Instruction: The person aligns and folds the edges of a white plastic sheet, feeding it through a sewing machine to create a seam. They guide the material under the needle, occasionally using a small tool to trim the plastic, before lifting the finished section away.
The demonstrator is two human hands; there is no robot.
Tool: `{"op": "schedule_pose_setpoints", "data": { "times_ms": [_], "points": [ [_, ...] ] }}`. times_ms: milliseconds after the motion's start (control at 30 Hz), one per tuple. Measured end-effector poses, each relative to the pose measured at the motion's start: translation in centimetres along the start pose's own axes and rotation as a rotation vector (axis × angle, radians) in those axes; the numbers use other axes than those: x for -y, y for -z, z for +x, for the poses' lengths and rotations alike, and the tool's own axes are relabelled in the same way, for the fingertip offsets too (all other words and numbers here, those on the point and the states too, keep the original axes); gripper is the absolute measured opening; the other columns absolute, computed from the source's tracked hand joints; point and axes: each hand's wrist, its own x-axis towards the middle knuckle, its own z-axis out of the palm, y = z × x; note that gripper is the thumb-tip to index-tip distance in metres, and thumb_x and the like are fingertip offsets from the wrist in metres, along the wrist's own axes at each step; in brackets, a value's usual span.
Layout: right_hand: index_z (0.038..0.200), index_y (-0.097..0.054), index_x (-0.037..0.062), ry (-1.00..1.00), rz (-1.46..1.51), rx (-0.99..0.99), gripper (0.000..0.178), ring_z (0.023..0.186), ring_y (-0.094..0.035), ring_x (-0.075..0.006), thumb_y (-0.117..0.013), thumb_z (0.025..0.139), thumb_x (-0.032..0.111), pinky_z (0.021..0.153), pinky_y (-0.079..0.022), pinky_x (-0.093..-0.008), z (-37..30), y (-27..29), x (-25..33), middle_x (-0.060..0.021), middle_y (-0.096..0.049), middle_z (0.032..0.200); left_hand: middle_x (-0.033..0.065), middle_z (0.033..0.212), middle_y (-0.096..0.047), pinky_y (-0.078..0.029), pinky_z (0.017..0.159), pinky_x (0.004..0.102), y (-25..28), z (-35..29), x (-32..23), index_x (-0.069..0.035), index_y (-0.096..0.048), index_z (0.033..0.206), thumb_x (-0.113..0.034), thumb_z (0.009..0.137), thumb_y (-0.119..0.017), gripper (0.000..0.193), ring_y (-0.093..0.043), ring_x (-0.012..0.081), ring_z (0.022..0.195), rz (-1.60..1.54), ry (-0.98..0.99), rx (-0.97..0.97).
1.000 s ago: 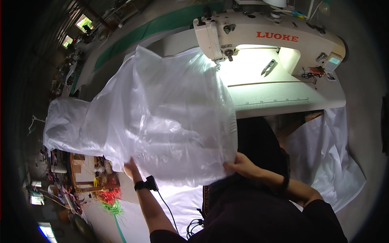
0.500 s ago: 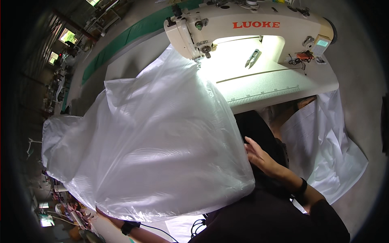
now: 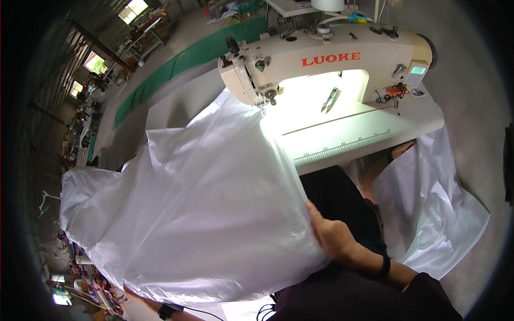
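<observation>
Nearest, at the lower edge, a dark sleeve and a black wristband (image 3: 383, 266) on the right forearm. Right hand (image 3: 333, 235) closed on the near right edge of a big sheet of translucent white plastic film (image 3: 198, 214), fingers laid over its border. Left hand hidden under the film; only the left wrist with a black watch (image 3: 167, 310) visible at the bottom, so cannot tell if open or closed. Film spread wide over the lap and to the left, far corner reaching up to the needle area. To the right, lower down, more white film (image 3: 433, 214) hanging to the grey floor. Further, a white tabletop (image 3: 375, 134), brightly lit, carrying a cream sewing machine (image 3: 321, 59). Small thread snips (image 3: 331, 99) lying under the machine arm. Beyond, a green strip (image 3: 182, 69) and workshop windows.
</observation>
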Motion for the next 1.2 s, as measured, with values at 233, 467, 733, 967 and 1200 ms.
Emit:
{"op": "schedule_pose_setpoints", "data": {
  "times_ms": [233, 467, 733, 967, 1200],
  "points": [
    [0.145, -0.031, -0.0096, 0.064, -0.369, 0.141, 0.071, 0.050, -0.061, -0.0274, -0.056, 0.080, 0.002, 0.048, -0.050, -0.0370, 4.5, -1.8, 1.5, -0.0100, -0.060, 0.060, 0.0158, 0.134, -0.052, -0.043, 0.104, 0.0437, -3.9, 4.3, -2.3, -0.004, -0.049, 0.137, -0.042, 0.102, -0.036, 0.053, -0.052, 0.0281, 0.121, 0.107, 0.035, -0.067],
    [0.132, -0.046, -0.0086, 0.055, -0.415, 0.040, 0.051, 0.061, -0.067, -0.0300, -0.053, 0.083, 0.003, 0.054, -0.053, -0.0398, 12.4, -2.5, -0.4, -0.0138, -0.066, 0.066, 0.0183, 0.121, -0.061, -0.057, 0.082, 0.0457, -12.0, 9.0, -2.4, -0.001, -0.052, 0.133, -0.037, 0.091, -0.056, 0.056, -0.064, 0.0340, 0.099, -0.304, 0.375, -0.202],
    [0.133, -0.045, -0.0058, 0.021, -0.134, -0.015, 0.044, 0.070, -0.069, -0.0306, -0.055, 0.094, 0.010, 0.067, -0.055, -0.0356, 18.7, -0.2, -1.2, -0.0188, -0.068, 0.076, 0.0098, 0.134, -0.052, -0.035, 0.106, 0.0438, -12.3, 9.8, 1.2, -0.012, -0.044, 0.140, -0.047, 0.090, -0.067, 0.066, -0.048, 0.0248, 0.126, -0.706, 0.315, 0.250],
    [0.125, -0.057, -0.0010, -0.231, 1.118, 0.256, 0.040, 0.089, -0.057, -0.0087, -0.065, 0.097, 0.026, 0.077, -0.049, -0.0265, 8.2, -8.7, -1.4, -0.0018, -0.063, 0.104, 0.0152, 0.164, -0.004, -0.003, 0.116, 0.0597, -11.8, 0.1, 2.6, -0.022, 0.004, 0.157, -0.047, 0.089, -0.067, 0.102, -0.008, 0.0344, 0.149, -0.266, 0.472, 0.426],
    [0.113, -0.063, -0.0026, -0.391, 1.319, 0.442, 0.036, 0.088, -0.059, -0.0084, -0.058, 0.101, 0.031, 0.078, -0.050, -0.0250, 2.7, -3.2, -0.8, -0.0018, -0.065, 0.098, 0.0277, 0.152, -0.031, -0.028, 0.115, 0.0380, -21.5, -0.1, 10.4, 0.002, -0.017, 0.152, -0.027, 0.088, -0.072, 0.089, -0.035, 0.0355, 0.140, 0.376, 0.290, 0.281]
  ]
}}
